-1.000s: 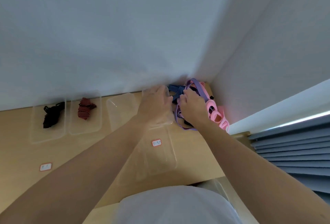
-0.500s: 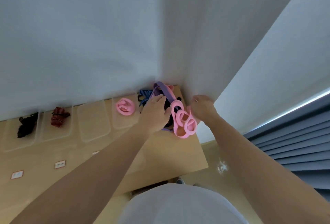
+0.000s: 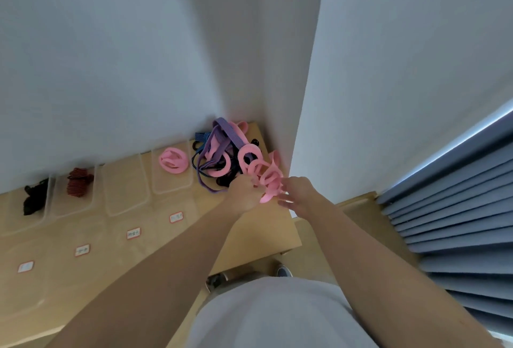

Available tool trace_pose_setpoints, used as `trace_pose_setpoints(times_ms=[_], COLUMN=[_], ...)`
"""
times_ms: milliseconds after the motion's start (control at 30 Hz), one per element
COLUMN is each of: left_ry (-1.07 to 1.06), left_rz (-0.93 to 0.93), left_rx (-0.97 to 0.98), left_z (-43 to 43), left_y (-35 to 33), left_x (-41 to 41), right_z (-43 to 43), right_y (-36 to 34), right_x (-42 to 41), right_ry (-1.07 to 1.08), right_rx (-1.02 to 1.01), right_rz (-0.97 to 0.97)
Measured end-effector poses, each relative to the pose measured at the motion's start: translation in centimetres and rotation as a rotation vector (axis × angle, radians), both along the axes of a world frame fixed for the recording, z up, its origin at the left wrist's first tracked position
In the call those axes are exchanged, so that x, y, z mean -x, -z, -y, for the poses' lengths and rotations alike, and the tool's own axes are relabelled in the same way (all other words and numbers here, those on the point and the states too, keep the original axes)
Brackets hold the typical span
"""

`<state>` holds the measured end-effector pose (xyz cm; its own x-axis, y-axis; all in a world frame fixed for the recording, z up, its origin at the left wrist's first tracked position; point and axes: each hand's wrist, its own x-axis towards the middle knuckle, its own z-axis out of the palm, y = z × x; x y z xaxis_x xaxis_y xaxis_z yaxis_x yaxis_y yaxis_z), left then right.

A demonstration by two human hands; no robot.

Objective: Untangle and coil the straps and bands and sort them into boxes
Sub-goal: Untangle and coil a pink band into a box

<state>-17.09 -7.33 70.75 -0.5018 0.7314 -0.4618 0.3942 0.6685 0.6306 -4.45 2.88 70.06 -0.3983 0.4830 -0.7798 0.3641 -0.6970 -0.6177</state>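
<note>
I've got left hand [image 3: 244, 193] curled round the pink band [image 3: 268, 178] at the near edge of the corner pile [image 3: 219, 150], probably to pull its loops clear of it; right hand [image 3: 299, 195] just beside, fingers straight, holding nothing, likely ready to coil.

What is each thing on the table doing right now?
Left hand: grips the pink ring band.
Right hand: open beside it.
Pink ring band: one end held, rest on pile.
Pile: tangled.
Coiled pink band: boxed.
Red strap: boxed.
Black strap: boxed.
</note>
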Motion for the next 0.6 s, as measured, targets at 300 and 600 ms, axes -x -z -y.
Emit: trace_pose_setpoints(times_ms=[300,600], left_ry=[-0.125,-0.29], left_rz=[0.175,0.29], left_rx=[0.021,-0.078], left_z=[-1.0,-1.4], left_y=[-1.3,-1.8], left_x=[-0.7,0.4], right_z=[0.3,0.9], right_y=[3.0,2.0], right_x=[1.5,2.3], right_ry=[0.149,0.134], right_rx=[0.026,-0.129], right_rz=[0.083,-0.037])
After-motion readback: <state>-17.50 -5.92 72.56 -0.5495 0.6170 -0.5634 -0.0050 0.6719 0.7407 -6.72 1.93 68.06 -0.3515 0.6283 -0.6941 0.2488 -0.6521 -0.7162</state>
